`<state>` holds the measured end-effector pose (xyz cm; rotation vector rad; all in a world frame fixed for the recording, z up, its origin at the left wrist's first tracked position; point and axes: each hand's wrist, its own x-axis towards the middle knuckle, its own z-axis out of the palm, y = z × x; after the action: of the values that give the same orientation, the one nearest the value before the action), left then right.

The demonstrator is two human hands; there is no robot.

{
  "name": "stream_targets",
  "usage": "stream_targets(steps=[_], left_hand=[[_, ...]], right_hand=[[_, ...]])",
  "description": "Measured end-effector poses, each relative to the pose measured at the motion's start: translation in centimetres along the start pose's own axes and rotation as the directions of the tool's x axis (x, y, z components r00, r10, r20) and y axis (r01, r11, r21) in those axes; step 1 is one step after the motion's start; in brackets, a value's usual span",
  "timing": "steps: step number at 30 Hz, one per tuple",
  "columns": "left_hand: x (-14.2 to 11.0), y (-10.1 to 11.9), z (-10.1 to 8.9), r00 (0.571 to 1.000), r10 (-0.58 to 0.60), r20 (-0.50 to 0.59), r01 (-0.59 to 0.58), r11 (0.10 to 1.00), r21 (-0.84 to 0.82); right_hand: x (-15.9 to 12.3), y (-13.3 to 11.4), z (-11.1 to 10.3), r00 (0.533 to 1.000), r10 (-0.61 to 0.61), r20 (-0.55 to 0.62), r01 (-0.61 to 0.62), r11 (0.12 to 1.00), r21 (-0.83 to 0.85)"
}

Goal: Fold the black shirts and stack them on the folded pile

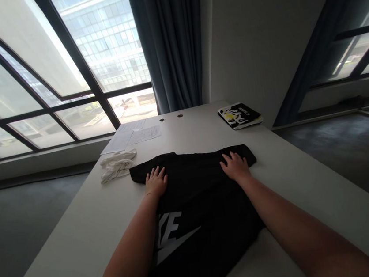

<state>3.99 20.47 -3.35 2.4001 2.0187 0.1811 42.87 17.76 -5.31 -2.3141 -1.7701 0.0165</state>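
A black T-shirt (194,199) with a white Nike logo and swoosh lies flat on the white table (83,243), its far edge folded or laid straight across. My left hand (156,181) rests palm down near the shirt's far left corner, fingers spread. My right hand (236,167) presses flat near the far right corner, also with spread fingers. Neither hand grips the cloth. Just left of the shirt lies a crumpled white cloth (117,165), close to my left hand but apart from it.
Sheets of printed paper (134,135) lie at the table's far left, and a black and yellow book (239,116) sits at the far right. Two round holes mark the far edge. Windows and a blue curtain stand beyond the table.
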Motion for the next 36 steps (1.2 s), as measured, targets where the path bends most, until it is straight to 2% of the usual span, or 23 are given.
stream_targets(steps=[3,7,11,14,17,19,21,23,24,26,28,30,32,34,36], left_hand=[[0.3,-0.1,-0.2,0.983,-0.168,0.071,0.169,0.986,-0.013],[-0.6,-1.1,-1.0,0.950,-0.288,0.119,0.292,0.956,-0.016],[-2.1,-1.7,-1.3,0.944,-0.303,0.129,0.306,0.952,-0.003],[-3.2,-2.0,-1.1,0.938,-0.308,0.156,0.309,0.951,0.018],[-3.7,-2.1,-1.8,0.930,-0.286,0.232,0.280,0.958,0.062],[-3.3,-1.6,-2.9,0.931,-0.253,0.263,0.235,0.967,0.100],[-2.1,-0.4,-4.2,0.952,-0.206,0.227,0.183,0.976,0.120],[-0.4,1.3,-4.9,0.986,-0.083,0.142,0.071,0.993,0.091],[0.5,2.2,-4.9,0.993,0.009,0.119,-0.017,0.998,0.064],[2.1,4.1,-4.2,0.977,0.171,0.125,-0.173,0.985,0.012],[3.1,5.5,-2.7,0.968,0.208,0.143,-0.208,0.978,-0.019],[3.6,6.3,-1.1,0.982,0.150,0.111,-0.146,0.988,-0.047],[3.5,6.5,-0.1,0.993,0.110,0.041,-0.106,0.991,-0.084],[3.1,6.4,0.1,0.989,0.140,-0.049,-0.144,0.985,-0.100],[2.6,6.3,-0.3,0.969,0.206,-0.139,-0.220,0.970,-0.100]], right_hand=[[0.1,1.3,-0.4,0.997,0.079,0.012,-0.079,0.996,-0.041],[0.8,4.6,-1.0,0.987,0.152,0.052,-0.148,0.986,-0.077],[0.5,6.9,-1.0,0.984,0.159,0.079,-0.154,0.986,-0.071],[-0.8,7.5,-1.2,0.981,0.175,0.077,-0.167,0.981,-0.102],[-1.9,7.5,-2.6,0.976,0.197,0.094,-0.178,0.968,-0.178],[-2.0,6.8,-4.4,0.972,0.200,0.125,-0.167,0.959,-0.230],[-1.3,5.1,-6.3,0.982,0.147,0.122,-0.113,0.963,-0.244],[-0.4,2.1,-7.5,0.998,-0.026,0.051,0.035,0.981,-0.189],[0.0,0.3,-7.7,0.988,-0.136,0.071,0.144,0.981,-0.131],[0.7,-3.3,-7.2,0.906,-0.379,0.188,0.378,0.925,0.040],[1.0,-6.3,-5.8,0.870,-0.428,0.245,0.423,0.903,0.075],[0.9,-8.1,-3.9,0.885,-0.382,0.266,0.381,0.923,0.056],[0.5,-8.8,-2.4,0.919,-0.329,0.218,0.331,0.943,0.027],[0.0,-8.8,-1.5,0.933,-0.344,0.111,0.344,0.939,0.013],[-0.4,-8.5,-1.2,0.915,-0.403,0.006,0.403,0.915,0.002]])
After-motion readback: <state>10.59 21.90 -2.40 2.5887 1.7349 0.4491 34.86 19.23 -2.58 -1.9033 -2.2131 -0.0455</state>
